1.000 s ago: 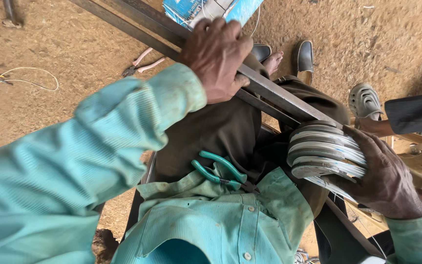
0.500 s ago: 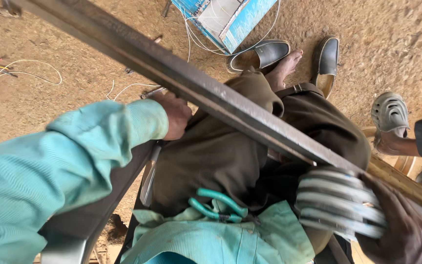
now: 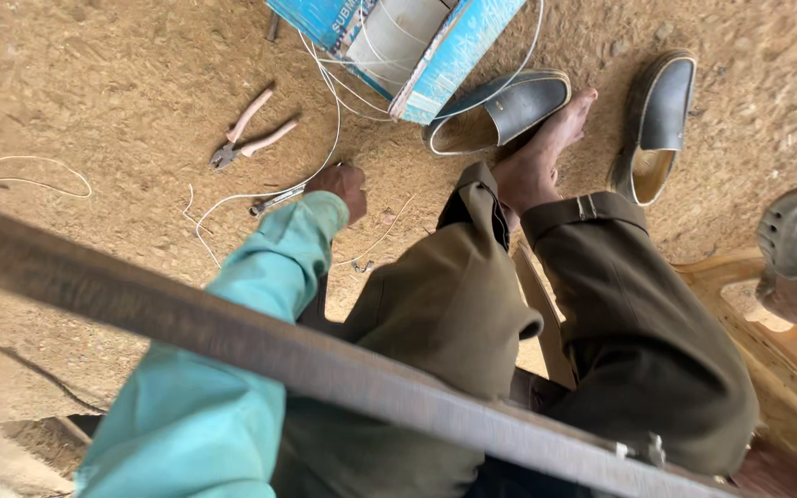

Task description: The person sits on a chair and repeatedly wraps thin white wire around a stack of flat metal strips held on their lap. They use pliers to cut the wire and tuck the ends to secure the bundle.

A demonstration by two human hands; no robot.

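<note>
The left arm stretches down and far out in its teal sleeve. The left hand [image 3: 343,187] is low, fingers curled. The right hand can't be seen.

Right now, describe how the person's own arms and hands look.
Only the left arm shows. It wears a long, loose turquoise sleeve with a plain cuff at the wrist. The left hand is bare: no glove, ring or watch visible. The right arm and hand are out of view.

left hand [image 3: 343,187] on the ground beside a small tool [image 3: 277,199], pliers [image 3: 249,129] beyond, metal bar [image 3: 325,364] above.
</note>
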